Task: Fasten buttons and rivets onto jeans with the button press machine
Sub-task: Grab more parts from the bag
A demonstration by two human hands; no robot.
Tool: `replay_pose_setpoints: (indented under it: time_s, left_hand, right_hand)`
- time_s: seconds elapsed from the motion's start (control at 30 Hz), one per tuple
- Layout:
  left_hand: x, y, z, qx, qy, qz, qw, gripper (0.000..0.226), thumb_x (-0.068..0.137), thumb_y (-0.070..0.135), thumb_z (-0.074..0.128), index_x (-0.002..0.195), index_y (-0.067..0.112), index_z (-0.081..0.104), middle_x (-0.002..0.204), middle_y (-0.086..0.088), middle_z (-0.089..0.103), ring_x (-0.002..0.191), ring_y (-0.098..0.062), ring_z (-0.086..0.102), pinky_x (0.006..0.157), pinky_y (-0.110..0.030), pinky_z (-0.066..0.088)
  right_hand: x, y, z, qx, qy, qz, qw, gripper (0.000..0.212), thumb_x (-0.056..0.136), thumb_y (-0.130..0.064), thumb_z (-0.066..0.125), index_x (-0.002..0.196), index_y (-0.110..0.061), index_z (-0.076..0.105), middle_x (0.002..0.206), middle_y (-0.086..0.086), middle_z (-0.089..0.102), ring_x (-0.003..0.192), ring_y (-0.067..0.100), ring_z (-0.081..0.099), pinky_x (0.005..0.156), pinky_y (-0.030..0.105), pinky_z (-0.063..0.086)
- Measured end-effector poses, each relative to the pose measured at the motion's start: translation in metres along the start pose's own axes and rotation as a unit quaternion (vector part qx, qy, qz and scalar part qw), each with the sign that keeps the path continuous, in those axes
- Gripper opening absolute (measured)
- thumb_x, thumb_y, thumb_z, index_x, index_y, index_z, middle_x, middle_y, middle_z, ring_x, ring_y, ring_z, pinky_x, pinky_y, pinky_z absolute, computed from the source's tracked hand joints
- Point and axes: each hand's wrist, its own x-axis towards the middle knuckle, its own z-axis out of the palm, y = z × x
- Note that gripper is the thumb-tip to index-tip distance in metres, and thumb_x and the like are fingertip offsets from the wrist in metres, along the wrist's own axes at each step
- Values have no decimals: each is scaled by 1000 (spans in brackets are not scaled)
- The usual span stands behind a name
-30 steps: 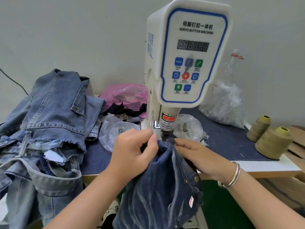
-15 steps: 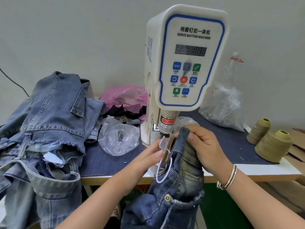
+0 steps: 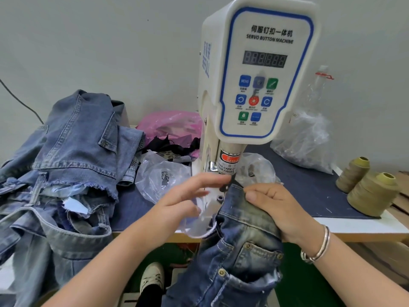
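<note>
Below the press (image 3: 228,165), my right hand (image 3: 273,209) pinches the jeans (image 3: 241,247) waistband; left hand (image 3: 188,198) fingers spread, holding nothing. Limp, heavy denim: grip the stiff band.

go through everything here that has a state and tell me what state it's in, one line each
left hand: open, fingers blurred, holding nothing
right hand: grips the jeans' waistband
jeans: held up at the press, not flat
button machine: display shows no lit digits
jeans pile: heaped, untouched
</note>
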Motion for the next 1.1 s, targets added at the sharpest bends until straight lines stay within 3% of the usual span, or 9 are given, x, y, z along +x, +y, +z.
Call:
replay_pose_setpoints:
  time_s: [0.07,0.1,0.13,0.17,0.33,0.5,0.63,0.77,1.1]
  left_hand:
    - [3,6,7,-96,-73,-30,992,55,86,23,48,141,25,44,143,4,49,134,-18,44,109,-32,38]
    - [5,6,8,-113,-85,-56,988,52,88,28,51,140,25,44,141,3,52,131,-18,48,107,-32,41]
    - [6,6,7,-95,-85,-92,988,47,89,31,54,135,26,49,133,2,58,125,-17,54,103,-32,45]
    - [8,5,4,-52,-86,-127,987,39,89,33,57,127,25,56,124,0,63,116,-18,60,100,-34,48]
    - [12,-10,-18,68,-105,-200,972,14,92,31,63,103,26,69,93,12,73,88,-4,67,83,-15,47]
    - [16,-35,-25,90,-114,-252,957,32,89,37,66,60,33,55,60,17,43,57,-4,42,58,-12,33]
    - [19,-59,-26,44,-27,-238,970,37,79,46,67,84,10,59,74,-4,54,70,-19,52,73,-31,40]
    - [17,-80,-23,-63,48,-237,968,31,74,45,74,94,22,70,99,-16,71,92,-33,67,89,-43,48]
    - [31,-105,-18,-180,141,-220,948,21,77,20,73,94,10,68,95,-19,73,80,-26,71,67,-28,57]
  right_hand:
    - [4,-8,10,-6,-75,16,997,31,64,-64,70,64,-34,76,72,-18,71,65,-3,66,60,10,50]
    - [4,-18,17,-25,-69,41,996,69,15,-80,44,61,-38,74,69,-21,70,63,-5,65,59,8,49]
    - [5,-12,11,-46,-78,21,996,25,75,-58,66,67,-37,76,72,-17,72,67,-2,67,61,10,50]
    - [4,-21,12,-76,-37,14,996,34,84,-8,57,77,-34,78,80,-10,74,73,2,68,67,15,52]
    - [1,2,-15,-225,19,30,974,27,93,-32,52,81,-16,70,76,-5,66,73,4,58,72,17,45]
    - [6,43,-11,-99,79,128,984,32,98,-28,48,87,-4,64,81,8,61,79,18,55,76,28,45]
    - [19,56,-6,-67,151,104,981,30,96,-28,51,77,-26,74,78,-11,71,76,0,64,73,11,49]
    - [36,67,-1,-85,161,80,980,32,96,-28,52,73,-18,71,72,-7,66,71,4,59,70,19,48]
    - [54,86,-2,-31,215,39,975,32,93,-17,57,67,-28,73,70,-11,70,68,0,61,66,13,47]
